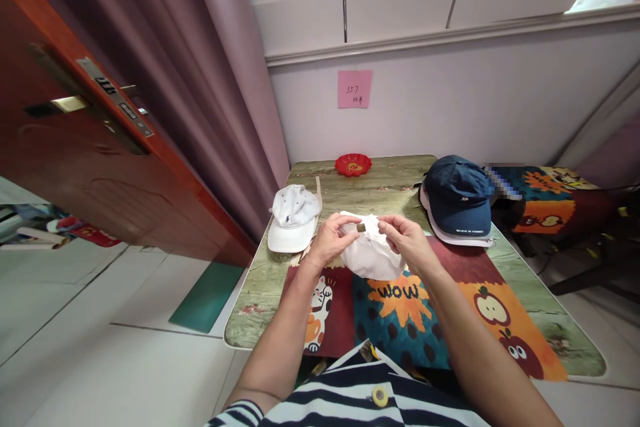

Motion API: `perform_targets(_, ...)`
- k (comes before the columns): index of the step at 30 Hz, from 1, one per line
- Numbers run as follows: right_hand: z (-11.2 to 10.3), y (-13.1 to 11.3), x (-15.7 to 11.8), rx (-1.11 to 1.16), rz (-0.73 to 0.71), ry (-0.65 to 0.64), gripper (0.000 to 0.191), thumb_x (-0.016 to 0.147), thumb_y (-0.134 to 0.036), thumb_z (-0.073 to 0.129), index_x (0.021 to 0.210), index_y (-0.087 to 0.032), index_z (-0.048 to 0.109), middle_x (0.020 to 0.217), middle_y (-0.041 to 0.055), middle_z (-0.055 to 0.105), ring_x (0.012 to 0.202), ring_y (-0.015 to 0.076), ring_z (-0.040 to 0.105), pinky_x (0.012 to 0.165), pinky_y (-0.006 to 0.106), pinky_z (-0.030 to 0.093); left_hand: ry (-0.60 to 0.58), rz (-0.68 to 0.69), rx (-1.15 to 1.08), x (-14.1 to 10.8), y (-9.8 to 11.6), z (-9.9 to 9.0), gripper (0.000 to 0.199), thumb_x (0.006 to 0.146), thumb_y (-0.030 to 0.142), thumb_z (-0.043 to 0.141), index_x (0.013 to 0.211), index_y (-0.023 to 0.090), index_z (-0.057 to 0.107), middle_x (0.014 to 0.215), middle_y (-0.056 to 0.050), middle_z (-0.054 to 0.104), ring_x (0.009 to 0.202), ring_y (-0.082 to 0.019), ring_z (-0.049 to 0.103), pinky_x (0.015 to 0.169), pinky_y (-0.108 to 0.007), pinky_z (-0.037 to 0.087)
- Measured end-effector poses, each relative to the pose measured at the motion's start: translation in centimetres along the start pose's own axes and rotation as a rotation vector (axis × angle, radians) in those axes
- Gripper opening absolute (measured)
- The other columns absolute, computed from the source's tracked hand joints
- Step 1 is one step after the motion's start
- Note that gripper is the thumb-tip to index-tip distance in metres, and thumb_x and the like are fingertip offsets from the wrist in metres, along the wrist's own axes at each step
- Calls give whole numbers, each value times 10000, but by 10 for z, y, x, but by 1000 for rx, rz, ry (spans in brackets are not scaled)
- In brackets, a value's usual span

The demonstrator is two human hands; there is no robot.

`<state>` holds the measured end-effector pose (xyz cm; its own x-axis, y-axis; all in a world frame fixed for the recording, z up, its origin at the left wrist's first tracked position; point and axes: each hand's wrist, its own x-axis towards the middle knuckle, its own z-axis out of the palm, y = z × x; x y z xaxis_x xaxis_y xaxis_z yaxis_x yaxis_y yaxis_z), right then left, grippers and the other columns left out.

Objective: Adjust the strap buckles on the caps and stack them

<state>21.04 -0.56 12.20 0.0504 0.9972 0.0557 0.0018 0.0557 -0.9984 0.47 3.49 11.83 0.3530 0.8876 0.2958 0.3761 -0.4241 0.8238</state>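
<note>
A white cap (374, 258) is between my two hands over the middle of the table, its rounded crown toward me. My left hand (334, 237) pinches the cap's back strap beside a small dark metal buckle (361, 228). Closed in a pinch too, my right hand (406, 237) grips the other side of the strap edge. The cap's brim is hidden from me. To the left lies another white cap (293, 219) with a small dark logo and a loose strap standing up. On the right, a navy cap (459, 197) rests on top of a pale pink one (429, 205).
The wood-patterned table (265, 287) carries a colourful mat (400, 340) with "WOW" lettering. A red scalloped dish (353, 165) stands at the back, below a pink note (355, 89) on the wall. At left are a curtain (235, 80) and an open wooden door (150, 173).
</note>
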Motion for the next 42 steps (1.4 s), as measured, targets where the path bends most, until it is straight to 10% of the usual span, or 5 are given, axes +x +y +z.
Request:
perform_targets(13,9,10,4,-22,-71,99,448,728,-599,743,812,-160,714,636,-7,583,498,94,379,474,253,279,218,146,271,-10,-10,19,217,740,89,739,920,207,713,884,-10,660,845,-174,639,816,-294,513)
perform_targets(23,32,49,-11,-126,-104,72,395,819,-554,669,843,-169,755,747,50,712,642,165,571,586,264,412,324,344,576,-42,-7,23,174,880,234,687,1052,244,702,1224,-80,650,1110,-251,589,953,-374,505)
perform_targets(42,47,27,-28,65,72,-20,423,722,-594,721,740,-177,654,591,-21,542,463,79,302,454,245,196,169,226,571,-52,8,25,202,851,63,528,981,215,554,963,-59,641,894,-218,613,797,-323,485)
